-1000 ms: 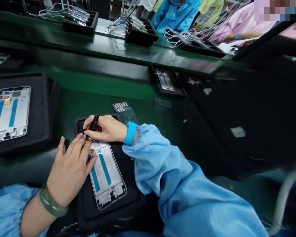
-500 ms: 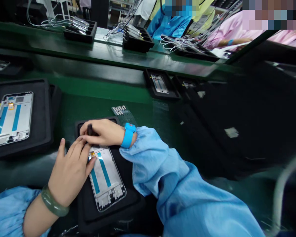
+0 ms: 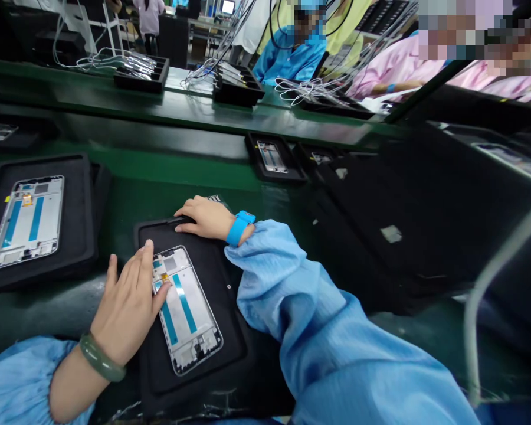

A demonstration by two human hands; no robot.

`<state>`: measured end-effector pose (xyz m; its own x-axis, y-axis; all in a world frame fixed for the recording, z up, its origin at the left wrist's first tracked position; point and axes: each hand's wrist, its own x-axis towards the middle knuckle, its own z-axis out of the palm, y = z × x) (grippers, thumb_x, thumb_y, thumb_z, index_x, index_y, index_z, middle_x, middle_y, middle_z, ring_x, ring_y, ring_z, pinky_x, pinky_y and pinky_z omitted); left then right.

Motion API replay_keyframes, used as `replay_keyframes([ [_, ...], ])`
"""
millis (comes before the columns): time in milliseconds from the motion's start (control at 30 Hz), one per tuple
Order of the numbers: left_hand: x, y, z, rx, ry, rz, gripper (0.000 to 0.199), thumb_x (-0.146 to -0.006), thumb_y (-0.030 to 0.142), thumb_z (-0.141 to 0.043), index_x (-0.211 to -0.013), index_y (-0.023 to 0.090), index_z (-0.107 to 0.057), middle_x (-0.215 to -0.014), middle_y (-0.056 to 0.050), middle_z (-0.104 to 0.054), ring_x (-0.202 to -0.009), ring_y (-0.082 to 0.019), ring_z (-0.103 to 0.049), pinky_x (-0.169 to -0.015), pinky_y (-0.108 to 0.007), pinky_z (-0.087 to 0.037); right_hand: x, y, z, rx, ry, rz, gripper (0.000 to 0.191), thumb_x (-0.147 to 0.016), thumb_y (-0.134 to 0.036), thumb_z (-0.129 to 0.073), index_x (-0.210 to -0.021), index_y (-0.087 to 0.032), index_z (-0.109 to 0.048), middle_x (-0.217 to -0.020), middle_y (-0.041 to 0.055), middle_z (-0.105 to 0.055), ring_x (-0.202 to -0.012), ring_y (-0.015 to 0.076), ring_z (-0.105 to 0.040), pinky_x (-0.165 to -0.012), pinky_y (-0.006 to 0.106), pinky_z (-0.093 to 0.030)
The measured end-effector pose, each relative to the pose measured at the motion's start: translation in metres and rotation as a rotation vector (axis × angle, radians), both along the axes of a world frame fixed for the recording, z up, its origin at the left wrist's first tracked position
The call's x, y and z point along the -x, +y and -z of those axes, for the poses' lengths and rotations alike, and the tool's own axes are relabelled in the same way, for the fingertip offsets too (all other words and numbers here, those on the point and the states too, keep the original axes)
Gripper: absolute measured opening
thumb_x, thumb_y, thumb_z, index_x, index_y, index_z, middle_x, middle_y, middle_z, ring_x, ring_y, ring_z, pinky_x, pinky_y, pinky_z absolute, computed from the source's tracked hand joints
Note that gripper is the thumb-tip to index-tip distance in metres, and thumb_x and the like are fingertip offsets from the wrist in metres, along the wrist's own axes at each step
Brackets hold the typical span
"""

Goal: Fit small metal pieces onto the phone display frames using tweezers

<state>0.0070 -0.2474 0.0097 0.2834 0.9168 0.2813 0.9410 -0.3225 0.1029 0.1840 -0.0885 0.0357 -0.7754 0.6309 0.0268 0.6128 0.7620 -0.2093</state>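
The left hand lies open, its thumb against the left edge of a phone frame, apparently steadying it on the black padded mat; the right hand, relaxed and holding nothing visible, rests at the mat's far edge

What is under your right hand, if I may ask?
The right hand rests on the black mat's edge; only a green sheet's corner shows beyond it, the rest covered.

White phone frame with two blue stripes (silver rim, seemingly).
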Motion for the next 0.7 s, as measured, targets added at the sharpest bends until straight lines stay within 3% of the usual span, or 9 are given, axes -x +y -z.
replay_keyframes([
  [100,0.0,-0.002,-0.001,0.008,-0.101,-0.015,0.077,-0.088,0.045,-0.038,-0.141,0.007,0.002,-0.128,-0.02,-0.049,-0.119,-0.028,-0.047,-0.102,-0.056,-0.026,0.005,0.006,-0.002,0.011,-0.061,-0.031,0.025,-0.087,-0.033,-0.05,-0.101,-0.017,-0.063,-0.101,0.0083,-0.063,-0.096,0.0196,-0.056,-0.078,0.029,-0.042],
  [200,0.003,-0.002,-0.006,-0.021,-0.23,-0.039,0.073,-0.088,0.045,-0.036,-0.142,0.013,0.001,-0.141,-0.018,-0.035,-0.131,-0.029,-0.031,-0.104,-0.058,-0.024,0.003,0.019,-0.012,-0.018,-0.135,-0.044,0.023,-0.088,-0.03,-0.048,-0.103,-0.02,-0.062,-0.104,0.006,-0.062,-0.101,0.0188,-0.056,-0.076,0.027,-0.043],
  [267,0.004,-0.002,-0.01,-0.052,-0.314,-0.058,0.072,-0.088,0.044,-0.036,-0.143,0.015,-0.001,-0.146,-0.016,-0.025,-0.135,-0.029,-0.022,-0.105,-0.055,-0.024,-0.01,0.037,-0.023,-0.044,-0.152,0.091,0.026,-0.088,-0.034,-0.046,-0.106,-0.023,-0.061,-0.109,0.0045,-0.061,-0.104,0.0191,-0.055,-0.078,0.027,-0.043],
  [333,0.005,-0.002,-0.012,-0.059,-0.375,-0.058,0.073,-0.087,0.044,-0.037,-0.143,0.017,-0.001,-0.147,-0.014,-0.022,-0.135,-0.029,-0.021,-0.105,-0.053,-0.026,-0.029,0.061,-0.035,-0.059,-0.15,0.342,0.03,-0.088,-0.04,-0.044,-0.108,-0.025,-0.06,-0.114,0.0038,-0.06,-0.107,0.0204,-0.054,-0.083,0.029,-0.042],
  [433,0.005,-0.002,-0.01,-0.02,-0.405,-0.051,0.073,-0.086,0.045,-0.038,-0.143,0.018,0.0,-0.147,-0.013,-0.023,-0.134,-0.028,-0.025,-0.105,-0.053,-0.027,-0.054,0.098,-0.045,-0.083,-0.156,0.601,0.036,-0.089,-0.04,-0.04,-0.108,-0.016,-0.06,-0.113,0.0123,-0.06,-0.108,0.0263,-0.055,-0.086,0.035,-0.042],
  [500,0.005,-0.002,-0.004,0.009,-0.391,-0.057,0.072,-0.087,0.045,-0.038,-0.143,0.019,-0.001,-0.147,-0.012,-0.024,-0.133,-0.027,-0.026,-0.106,-0.054,-0.025,-0.056,0.118,-0.043,-0.087,-0.146,0.741,0.04,-0.091,-0.039,-0.037,-0.109,-0.011,-0.058,-0.113,0.0175,-0.059,-0.107,0.0289,-0.055,-0.084,0.037,-0.043],
  [600,0.008,0.0,0.006,0.027,-0.331,-0.069,0.069,-0.088,0.044,-0.036,-0.143,0.019,-0.003,-0.146,-0.011,-0.027,-0.133,-0.026,-0.027,-0.107,-0.055,-0.021,-0.035,0.137,-0.033,-0.068,-0.11,0.866,0.045,-0.092,-0.042,-0.031,-0.113,-0.01,-0.055,-0.112,0.0179,-0.059,-0.104,0.0263,-0.058,-0.08,0.034,-0.046],
  [700,0.012,0.002,0.014,0.017,-0.255,-0.065,0.067,-0.088,0.044,-0.035,-0.143,0.019,-0.005,-0.145,-0.012,-0.03,-0.132,-0.026,-0.029,-0.106,-0.056,-0.023,-0.023,0.145,-0.029,-0.047,-0.076,0.878,0.044,-0.092,-0.045,-0.032,-0.111,-0.013,-0.056,-0.106,0.0133,-0.062,-0.097,0.0212,-0.06,-0.077,0.029,-0.048],
])
